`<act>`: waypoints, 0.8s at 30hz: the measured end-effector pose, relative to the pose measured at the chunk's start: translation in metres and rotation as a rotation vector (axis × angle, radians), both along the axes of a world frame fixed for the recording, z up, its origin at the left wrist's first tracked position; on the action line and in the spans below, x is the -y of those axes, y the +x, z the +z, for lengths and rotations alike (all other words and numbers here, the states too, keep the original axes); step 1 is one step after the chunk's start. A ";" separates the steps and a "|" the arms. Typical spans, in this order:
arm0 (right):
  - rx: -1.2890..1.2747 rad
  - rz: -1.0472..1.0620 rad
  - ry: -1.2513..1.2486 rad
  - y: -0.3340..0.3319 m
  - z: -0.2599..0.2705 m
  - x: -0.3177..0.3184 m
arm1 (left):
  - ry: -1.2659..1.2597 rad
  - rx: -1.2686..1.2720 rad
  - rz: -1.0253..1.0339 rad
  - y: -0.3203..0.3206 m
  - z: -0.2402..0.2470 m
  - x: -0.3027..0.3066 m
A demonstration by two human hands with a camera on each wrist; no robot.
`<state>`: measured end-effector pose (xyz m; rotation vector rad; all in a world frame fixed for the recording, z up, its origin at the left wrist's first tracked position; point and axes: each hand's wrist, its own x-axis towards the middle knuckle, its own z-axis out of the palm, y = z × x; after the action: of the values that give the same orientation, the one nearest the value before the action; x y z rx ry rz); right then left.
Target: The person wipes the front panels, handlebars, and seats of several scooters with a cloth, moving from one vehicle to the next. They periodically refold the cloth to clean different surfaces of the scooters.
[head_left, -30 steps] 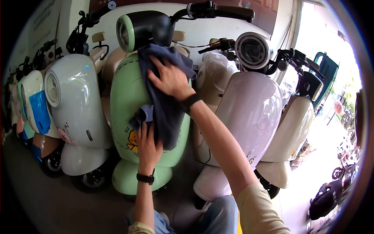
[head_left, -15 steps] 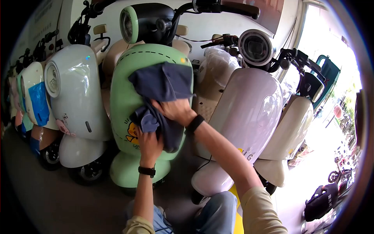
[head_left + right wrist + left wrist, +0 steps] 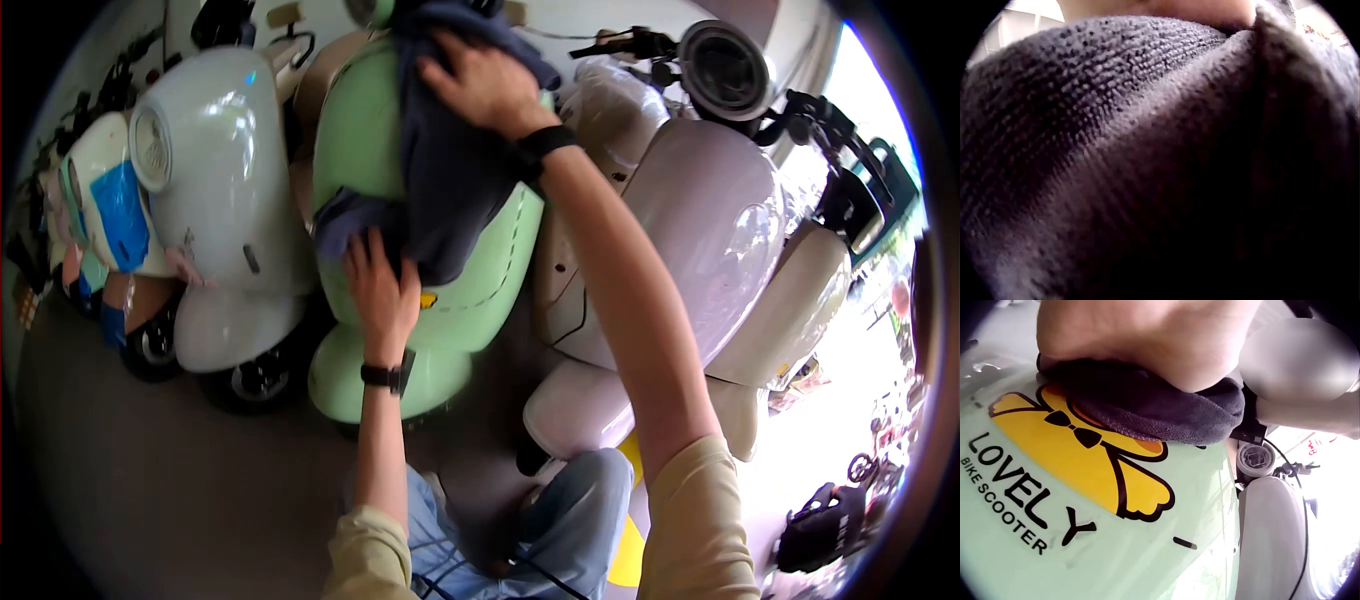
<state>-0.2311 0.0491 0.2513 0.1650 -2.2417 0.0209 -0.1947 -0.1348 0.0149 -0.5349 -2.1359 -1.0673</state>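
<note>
I see a grey floor [image 3: 150, 480] that carries a row of scooters, standing close side by side. There is a white scooter [image 3: 215, 200] at the left, a green scooter [image 3: 470, 310] in the middle and a pale lilac scooter [image 3: 700, 220] at the right. Near the lilac one a yellow mark [image 3: 628, 555] lies on the floor, perhaps painted.

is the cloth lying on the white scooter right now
No, the dark cloth lies on the green scooter, with the right hand pressing on it.
</note>
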 end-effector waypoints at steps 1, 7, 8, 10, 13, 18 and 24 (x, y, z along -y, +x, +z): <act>0.045 -0.027 -0.055 0.004 -0.002 0.002 | 0.036 -0.016 -0.011 -0.001 0.000 -0.001; -0.183 -0.043 -0.001 0.038 -0.051 0.014 | 0.100 -0.197 -0.062 -0.007 0.002 0.005; -0.108 -0.068 -0.057 0.047 -0.059 0.018 | 0.106 -0.217 -0.074 -0.008 0.003 0.008; -0.155 -0.008 -0.064 0.046 -0.092 0.009 | 0.138 -0.202 -0.099 -0.008 0.000 0.013; 0.022 -0.045 -0.103 0.065 -0.139 0.005 | 0.133 -0.070 0.018 0.000 0.001 0.035; -0.119 0.245 0.120 0.111 -0.220 0.030 | 0.059 0.117 0.093 0.007 -0.029 0.093; 0.010 0.431 -0.101 0.181 -0.282 0.095 | 0.300 0.379 -0.032 -0.003 -0.096 0.171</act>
<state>-0.0498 -0.0463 -0.0304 0.5897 -2.1690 0.3661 -0.1974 -0.3055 -0.0814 -0.2382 -2.2256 -1.5763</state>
